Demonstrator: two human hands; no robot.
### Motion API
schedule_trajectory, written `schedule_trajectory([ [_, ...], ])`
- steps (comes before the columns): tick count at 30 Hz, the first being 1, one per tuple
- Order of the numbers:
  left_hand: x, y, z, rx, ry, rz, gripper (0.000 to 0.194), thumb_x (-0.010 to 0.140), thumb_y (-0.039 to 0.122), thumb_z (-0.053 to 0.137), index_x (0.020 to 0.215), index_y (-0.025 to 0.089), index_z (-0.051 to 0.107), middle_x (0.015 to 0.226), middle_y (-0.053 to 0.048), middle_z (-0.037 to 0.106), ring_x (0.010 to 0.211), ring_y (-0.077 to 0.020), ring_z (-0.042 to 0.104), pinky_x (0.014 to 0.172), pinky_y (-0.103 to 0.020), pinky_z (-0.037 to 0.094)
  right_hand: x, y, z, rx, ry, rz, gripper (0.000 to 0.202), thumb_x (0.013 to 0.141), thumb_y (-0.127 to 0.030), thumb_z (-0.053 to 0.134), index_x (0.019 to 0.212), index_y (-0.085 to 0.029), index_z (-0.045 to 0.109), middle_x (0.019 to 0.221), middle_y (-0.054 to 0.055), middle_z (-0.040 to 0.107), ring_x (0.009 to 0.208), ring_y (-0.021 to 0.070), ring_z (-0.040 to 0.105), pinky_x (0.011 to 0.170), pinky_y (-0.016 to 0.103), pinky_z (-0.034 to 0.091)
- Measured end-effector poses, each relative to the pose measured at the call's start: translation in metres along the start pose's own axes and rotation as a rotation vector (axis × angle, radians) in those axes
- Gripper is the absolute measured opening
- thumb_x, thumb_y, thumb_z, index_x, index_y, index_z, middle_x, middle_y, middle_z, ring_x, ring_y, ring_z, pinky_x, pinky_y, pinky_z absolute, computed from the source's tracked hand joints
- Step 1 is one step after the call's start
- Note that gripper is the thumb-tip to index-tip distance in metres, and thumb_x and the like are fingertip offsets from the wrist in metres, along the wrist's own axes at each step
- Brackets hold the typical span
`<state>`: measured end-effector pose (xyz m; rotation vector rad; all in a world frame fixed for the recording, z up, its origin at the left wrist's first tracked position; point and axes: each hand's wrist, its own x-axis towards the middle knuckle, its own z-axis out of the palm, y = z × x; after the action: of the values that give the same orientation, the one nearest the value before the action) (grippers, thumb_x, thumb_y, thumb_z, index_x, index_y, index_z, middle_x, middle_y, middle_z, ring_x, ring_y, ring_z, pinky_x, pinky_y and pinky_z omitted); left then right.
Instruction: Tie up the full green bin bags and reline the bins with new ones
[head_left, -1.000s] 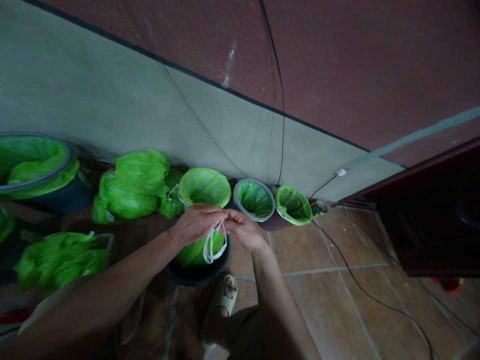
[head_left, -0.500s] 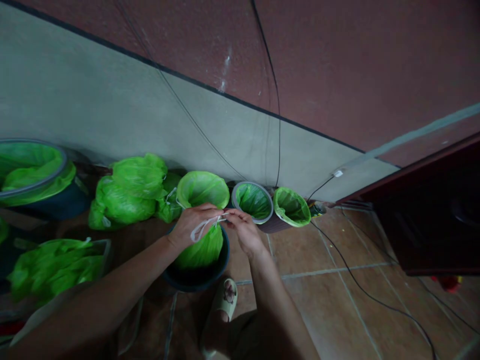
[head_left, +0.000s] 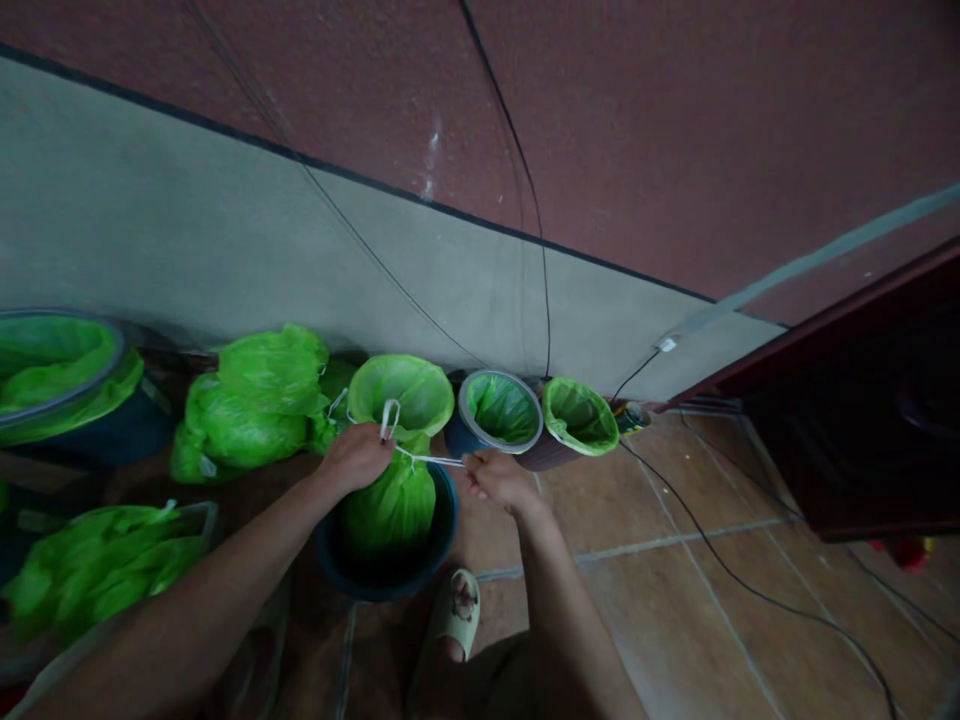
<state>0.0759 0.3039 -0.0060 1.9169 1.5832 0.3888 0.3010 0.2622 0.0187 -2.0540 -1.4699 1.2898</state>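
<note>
A green plastic trash bag (head_left: pixel 394 505) with a gathered neck stands in a dark blue bin (head_left: pixel 386 588). Its white drawstring (head_left: pixel 439 461) stretches taut between my two hands, above the gathered neck. My left hand (head_left: pixel 358 455) is closed on one end, with a white loop sticking up from the fingers. The other end is gripped by my right hand (head_left: pixel 495 475), fingers curled tight. Just behind the hands is a bin lined in light green (head_left: pixel 401 385).
Along the wall stand a grey-rimmed lined bin (head_left: pixel 501 410), another lined bin (head_left: pixel 581 418) and tied green bags (head_left: pixel 255 410). At left are a large lined bin (head_left: pixel 124 350) and a container of green bags (head_left: pixel 112 560). A black cable (head_left: pixel 720 570) crosses the tiles.
My hands were close together at the drawstring; now they have moved apart and a little lower, pulling the string straight. The bag's neck is drawn in below it.
</note>
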Motion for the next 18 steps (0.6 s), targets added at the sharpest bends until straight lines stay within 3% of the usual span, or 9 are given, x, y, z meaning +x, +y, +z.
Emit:
schedule_trajectory([
  [3, 0.002, 0.005, 0.006, -0.359, -0.040, -0.082, 0.026, 0.075, 0.029, 0.052, 0.052, 0.018, 0.056, 0.051, -0.002, 0.057, 0.054, -0.0141, 0.052, 0.053, -0.026, 0.034, 0.001, -0.002, 0.003, 0.168, -0.025, -0.051, 0.038, 0.092, -0.034, 0.052, 0.058, -0.017, 0.052, 0.050, -0.003, 0.052, 0.044, 0.0075, 0.047, 0.048, 0.021, 0.035],
  [6, -0.002, 0.016, 0.016, -0.779, -0.069, -0.145, 0.028, 0.071, 0.036, 0.055, 0.049, 0.018, 0.049, 0.060, -0.004, 0.063, 0.048, -0.0111, 0.050, 0.046, -0.024, 0.031, 0.003, -0.004, 0.005, 0.277, -0.050, -0.163, 0.038, 0.090, -0.042, 0.054, 0.061, -0.017, 0.052, 0.051, -0.004, 0.051, 0.042, 0.0055, 0.043, 0.045, 0.019, 0.033],
  [8, -0.005, 0.023, 0.021, -0.931, -0.128, -0.156, 0.032, 0.070, 0.041, 0.057, 0.051, 0.017, 0.048, 0.062, -0.004, 0.064, 0.047, -0.0098, 0.049, 0.044, -0.023, 0.030, 0.002, -0.005, 0.005, 0.347, -0.086, -0.250, 0.039, 0.086, -0.049, 0.058, 0.064, -0.018, 0.053, 0.051, -0.005, 0.051, 0.042, 0.0055, 0.042, 0.044, 0.019, 0.033],
  [11, -0.008, 0.030, 0.024, -0.954, -0.186, -0.125, 0.028, 0.068, 0.042, 0.064, 0.060, 0.016, 0.056, 0.055, 0.001, 0.057, 0.048, -0.0095, 0.049, 0.047, -0.022, 0.033, 0.001, -0.006, 0.008, 0.420, -0.152, -0.370, 0.041, 0.081, -0.056, 0.062, 0.067, -0.018, 0.054, 0.051, -0.006, 0.050, 0.043, 0.0057, 0.042, 0.044, 0.019, 0.032],
  [14, -0.008, 0.031, 0.025, -0.926, -0.224, -0.023, 0.019, 0.063, 0.031, 0.067, 0.072, 0.015, 0.064, 0.057, 0.003, 0.056, 0.053, -0.0093, 0.049, 0.051, -0.021, 0.036, -0.002, -0.008, 0.012, 0.443, -0.221, -0.453, 0.043, 0.080, -0.057, 0.062, 0.064, -0.018, 0.052, 0.051, -0.007, 0.047, 0.044, 0.0053, 0.040, 0.043, 0.019, 0.031],
  [18, -0.009, 0.029, 0.022, -0.776, -0.355, 0.153, 0.014, 0.062, 0.028, 0.066, 0.068, 0.016, 0.063, 0.061, 0.002, 0.058, 0.056, -0.0099, 0.048, 0.053, -0.022, 0.036, -0.005, -0.012, 0.016, 0.485, -0.246, -0.461, 0.044, 0.079, -0.058, 0.064, 0.067, -0.017, 0.056, 0.052, -0.007, 0.046, 0.044, 0.0051, 0.038, 0.043, 0.019, 0.030],
])
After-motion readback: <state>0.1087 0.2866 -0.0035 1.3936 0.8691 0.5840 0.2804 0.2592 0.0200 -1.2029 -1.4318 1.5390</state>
